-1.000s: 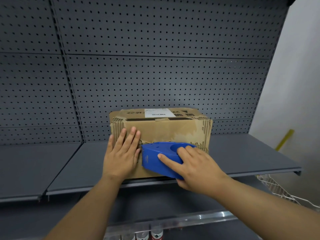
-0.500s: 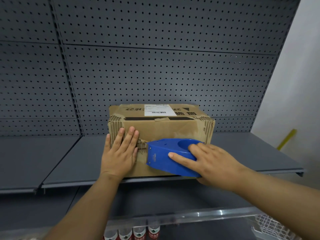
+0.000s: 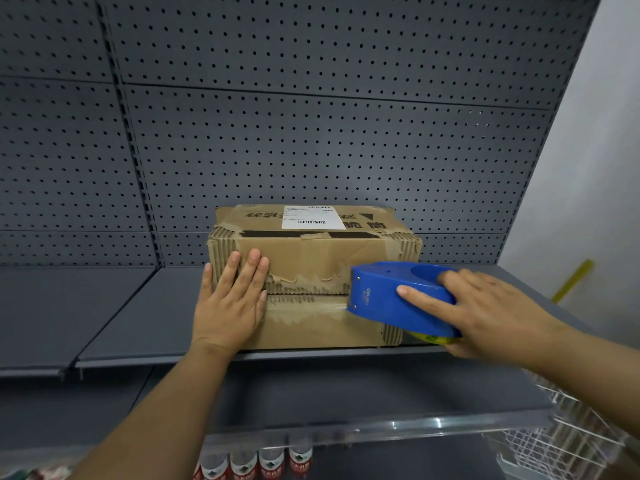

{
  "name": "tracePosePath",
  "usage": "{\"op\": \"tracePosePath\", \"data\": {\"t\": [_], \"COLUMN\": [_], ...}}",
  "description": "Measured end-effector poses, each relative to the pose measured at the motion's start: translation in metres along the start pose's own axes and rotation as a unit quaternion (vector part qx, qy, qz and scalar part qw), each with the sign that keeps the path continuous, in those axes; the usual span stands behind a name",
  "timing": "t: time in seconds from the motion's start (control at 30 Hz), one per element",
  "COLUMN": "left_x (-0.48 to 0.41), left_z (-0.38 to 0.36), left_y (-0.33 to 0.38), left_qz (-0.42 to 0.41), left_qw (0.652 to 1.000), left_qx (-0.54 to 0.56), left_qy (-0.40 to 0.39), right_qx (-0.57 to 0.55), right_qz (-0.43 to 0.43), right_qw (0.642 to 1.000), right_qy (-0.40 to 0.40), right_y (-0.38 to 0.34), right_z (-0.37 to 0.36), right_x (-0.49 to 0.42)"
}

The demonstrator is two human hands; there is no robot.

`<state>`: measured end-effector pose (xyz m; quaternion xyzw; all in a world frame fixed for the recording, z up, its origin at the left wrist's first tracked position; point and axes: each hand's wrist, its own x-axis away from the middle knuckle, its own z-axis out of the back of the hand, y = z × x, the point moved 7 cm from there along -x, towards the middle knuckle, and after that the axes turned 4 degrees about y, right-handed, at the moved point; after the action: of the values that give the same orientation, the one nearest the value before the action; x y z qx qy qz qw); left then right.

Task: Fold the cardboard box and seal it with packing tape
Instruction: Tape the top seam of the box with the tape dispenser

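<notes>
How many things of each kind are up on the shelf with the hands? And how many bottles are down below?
Cardboard box: 1
Blue tape dispenser: 1
Hands: 2, left hand and right hand
Bottles showing on the lower shelf: 4, only their tops visible
Total: 8

A dark grey perforated back panel [image 3: 311, 133] fills most of the frame above a grey metal shelf [image 3: 121, 323]. A pale wall [image 3: 595, 150] rises at the right edge. White wire baskets [image 3: 568, 441] sit lower right; bottles [image 3: 256, 464] line the bottom centre.
</notes>
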<state>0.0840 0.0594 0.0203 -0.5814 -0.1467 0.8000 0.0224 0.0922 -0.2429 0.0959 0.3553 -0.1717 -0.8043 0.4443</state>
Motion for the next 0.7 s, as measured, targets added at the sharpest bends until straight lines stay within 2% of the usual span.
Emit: {"op": "tracePosePath", "data": {"t": [0.2,0.47,0.6,0.7], "left_x": [-0.001,0.001,-0.005,-0.023], "left_z": [0.002,0.006,0.018,0.021], "left_y": [0.0,0.004,0.015,0.052], "left_qz": [-0.001,0.009,0.048,-0.026], "left_qw": [1.0,1.0,0.998,0.996], "left_qx": [-0.006,-0.016,-0.014,-0.004], "left_qy": [0.004,0.002,0.044,0.081], "right_qx": [0.027,0.033,0.023,0.012], "right_qz": [0.02,-0.007,-0.021,-0.023], "right_qw": [0.998,0.997,0.997,0.997], "right_qy": [0.051,0.074,0.077,0.075], "right_y": [-0.024,-0.047,-0.044,-0.046], "right_z": [-0.003,-0.013,-0.012,-0.012], "right_x": [-0.008,-0.014,-0.013,-0.013]}}
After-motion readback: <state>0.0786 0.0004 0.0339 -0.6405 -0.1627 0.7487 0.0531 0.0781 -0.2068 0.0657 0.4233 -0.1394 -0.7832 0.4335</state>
